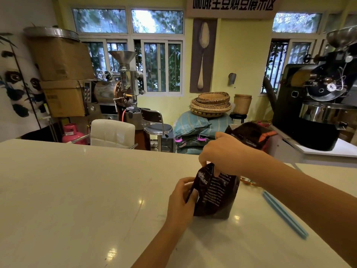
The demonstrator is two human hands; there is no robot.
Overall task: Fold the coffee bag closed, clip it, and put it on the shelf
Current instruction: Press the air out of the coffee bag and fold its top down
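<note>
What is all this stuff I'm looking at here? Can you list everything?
Coffee bag: one, dark brown, upright on the counter, held by both hands.
Clip: one, light blue, lying on the counter right of the bag.
Counter: one, white, foreground.
Roasters: two, silver back left, black right.
Boxes: two, brown, stacked back left.
Baskets: one stack, tan, on sacks.
Gas cylinder: one, pink, behind the counter.
Left hand: on the bag's side.
Right hand: fingers pinching the bag's top.
</note>
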